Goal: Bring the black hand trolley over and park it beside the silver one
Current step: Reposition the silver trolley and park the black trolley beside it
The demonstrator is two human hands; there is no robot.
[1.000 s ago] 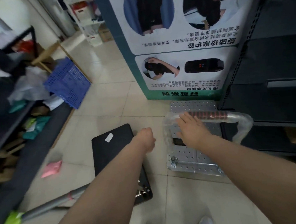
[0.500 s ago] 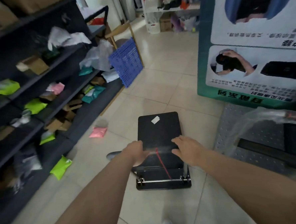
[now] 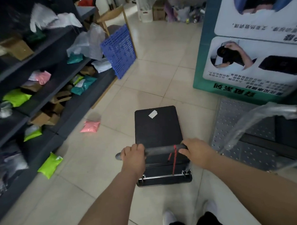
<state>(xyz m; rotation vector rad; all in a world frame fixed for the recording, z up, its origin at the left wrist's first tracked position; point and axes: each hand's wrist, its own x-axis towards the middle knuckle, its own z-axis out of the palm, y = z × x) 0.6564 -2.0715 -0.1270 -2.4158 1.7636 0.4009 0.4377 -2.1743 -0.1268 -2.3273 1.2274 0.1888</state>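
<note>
Both hands [image 3: 133, 157] gripping trolley handle [image 3: 161, 149]

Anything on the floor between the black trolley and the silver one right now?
No. In the head view, only bare tile separates the black trolley from the silver trolley.

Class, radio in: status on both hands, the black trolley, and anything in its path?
Left hand and right hand shut on black trolley handle. Black trolley left of silver trolley. Pink packet off to the left.
</note>
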